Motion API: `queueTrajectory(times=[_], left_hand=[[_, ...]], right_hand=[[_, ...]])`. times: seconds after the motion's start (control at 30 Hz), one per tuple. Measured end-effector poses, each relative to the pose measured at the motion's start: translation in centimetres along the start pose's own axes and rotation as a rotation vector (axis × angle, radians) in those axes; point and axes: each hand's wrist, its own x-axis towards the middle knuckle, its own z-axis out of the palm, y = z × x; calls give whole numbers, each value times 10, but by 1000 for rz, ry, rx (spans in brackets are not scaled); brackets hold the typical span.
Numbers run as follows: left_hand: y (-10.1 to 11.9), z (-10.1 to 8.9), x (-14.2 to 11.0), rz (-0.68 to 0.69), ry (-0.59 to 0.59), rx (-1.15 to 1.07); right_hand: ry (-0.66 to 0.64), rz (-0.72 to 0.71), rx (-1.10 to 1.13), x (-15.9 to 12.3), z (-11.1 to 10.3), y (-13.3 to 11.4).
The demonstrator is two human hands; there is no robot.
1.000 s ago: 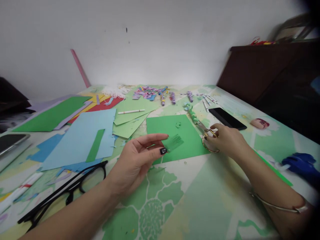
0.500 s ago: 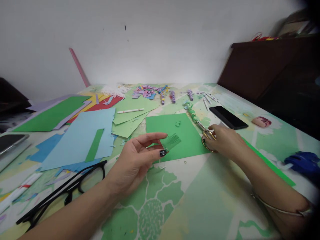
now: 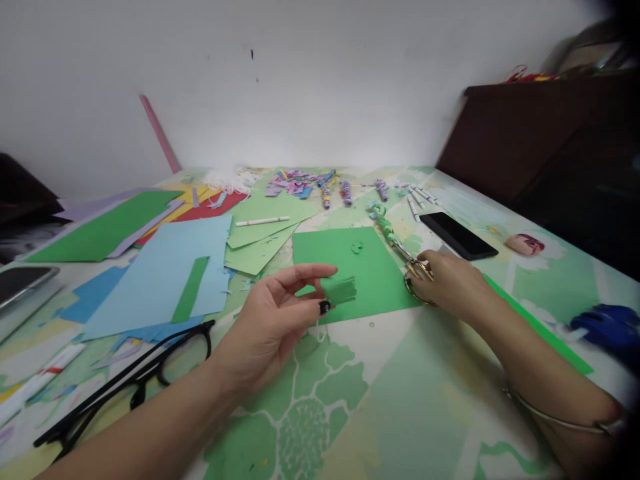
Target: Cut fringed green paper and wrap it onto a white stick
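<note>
My left hand point(image 3: 275, 313) pinches a small green piece of fringed paper point(image 3: 343, 289) between thumb and fingers, its cut strips pointing right. Beneath that piece lies a green sheet point(image 3: 323, 247) with a small green curl of paper point(image 3: 357, 247) on it. At the sheet's right edge, my right hand point(image 3: 453, 280) has its fingers closed around the gold handles of a pair of scissors point(image 3: 405, 251). The scissors' blades point away, toward a green curly paper roll point(image 3: 383, 223). White string hangs below my left fingertips.
Black-framed glasses point(image 3: 137, 390) lie beside my left forearm. A light blue sheet point(image 3: 165, 267) and other coloured papers cover the left side. Beyond my right hand are a black phone point(image 3: 457, 235) and white markers point(image 3: 423, 195). Paper scraps point(image 3: 290, 182) lie at the back.
The fringed paper in my left hand has turned slightly, its strips now pointing more level to the right. My right hand stays at the scissors.
</note>
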Motion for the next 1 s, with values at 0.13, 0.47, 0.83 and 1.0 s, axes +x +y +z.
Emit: queueTrajectory(times=[0.13, 0.47, 0.83, 1.0], left_hand=[[0, -3, 2, -17, -1, -3], [-6, -1, 4, -73, 4, 36], [-12, -1, 3, -2, -1, 275], [-12, 0, 2, 48, -4, 423]], right_hand=[[54, 20, -1, -3, 0, -2], [-82, -492, 1238, -60, -23, -62], [-451, -289, 1712, -66, -17, -78], [-516, -277, 1810, -68, -21, -79]])
